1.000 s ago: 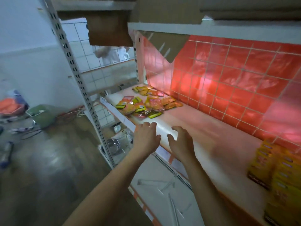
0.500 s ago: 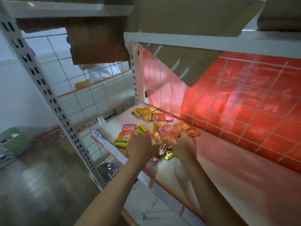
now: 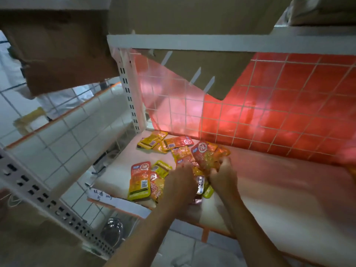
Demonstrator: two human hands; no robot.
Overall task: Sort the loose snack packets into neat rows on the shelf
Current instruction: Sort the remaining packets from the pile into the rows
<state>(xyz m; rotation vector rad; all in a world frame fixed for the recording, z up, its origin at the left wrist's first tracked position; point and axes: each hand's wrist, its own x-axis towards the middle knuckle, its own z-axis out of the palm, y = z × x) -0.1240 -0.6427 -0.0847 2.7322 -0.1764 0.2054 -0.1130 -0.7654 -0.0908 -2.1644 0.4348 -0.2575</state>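
Both of the person's hands were down in the heap of snack packets at the left end of the white shelf, close to the wire grid with the red sheet behind it. The left hand lay palm down over the middle of the pile, its fingers curled into the packets, though I could not tell whether they had truly closed on one. The right hand was just beside it, fingers bent around a crumpled red and orange packet that stood up tilted above the rest. Between the two wrists a dark packet with white lettering showed, with a green one touching its right edge. To the left of the left hand lay a red and yellow packet flat, its barcode side partly up, overlapping an orange one. Further back, near the white slotted upright, several yellow and orange packets lay scattered, some overlapping, none in a row. A handwritten white label strip ran along the shelf's front lip. Brown cardboard boxes sat on the shelf above. Low down, under the shelf, something shiny and rounded showed, too dim to name.
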